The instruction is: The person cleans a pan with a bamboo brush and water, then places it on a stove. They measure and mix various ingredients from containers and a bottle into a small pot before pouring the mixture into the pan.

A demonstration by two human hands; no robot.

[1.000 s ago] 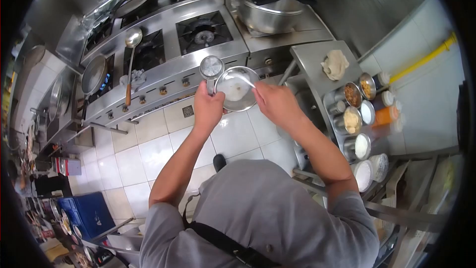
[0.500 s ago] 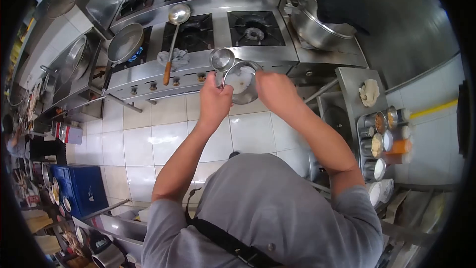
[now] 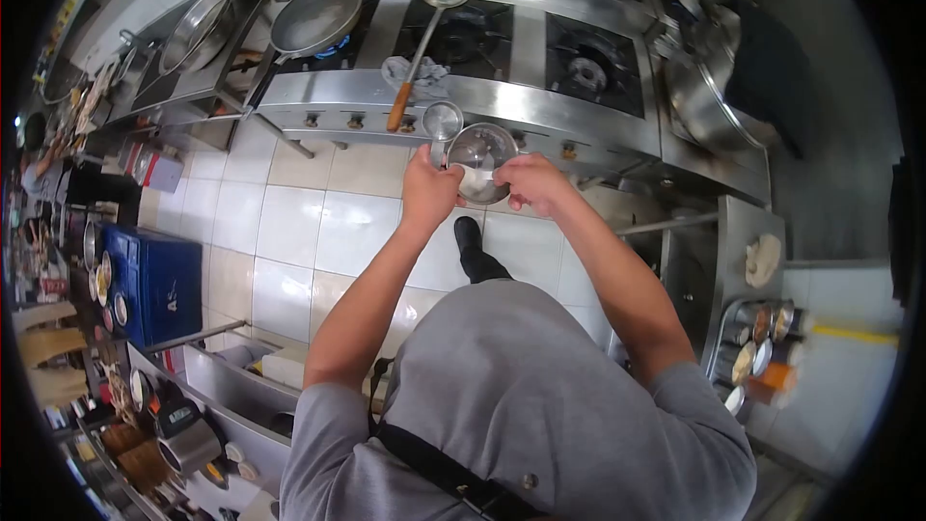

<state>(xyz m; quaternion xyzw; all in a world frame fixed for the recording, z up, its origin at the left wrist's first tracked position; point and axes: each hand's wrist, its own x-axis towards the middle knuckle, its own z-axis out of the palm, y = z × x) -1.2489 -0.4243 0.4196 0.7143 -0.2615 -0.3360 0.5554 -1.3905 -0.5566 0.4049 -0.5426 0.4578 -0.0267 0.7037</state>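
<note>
Head view: stove (image 3: pixel 540 101) spans the top, pan (image 3: pixel 313 17) and ladle (image 3: pixel 424 24) on it. Steel bowl (image 3: pixel 480 162) sits in front of the stove edge (white stuff inside). Left hand (image 3: pixel 429 191) grips its rim plus a small strainer (image 3: pixel 443 122). Right hand (image 3: pixel 532 183) is curled at the bowl's right rim, contents unclear.

In front of me runs a steel stove (image 3: pixel 540 101) with dark burners (image 3: pixel 590 72). A ladle (image 3: pixel 429 24) with an orange handle lies tilted across its front edge, its bowl toward the back, beside a crumpled rag (image 3: pixel 410 70). A pan (image 3: pixel 313 17) sits over a blue flame at the stove's left end. A big pot (image 3: pixel 709 101) stands at the right end. Below me is white tiled floor (image 3: pixel 318 232); a blue crate (image 3: pixel 154 280) stands to my left, and spice tins (image 3: pixel 757 347) fill a tray to my right.
</note>
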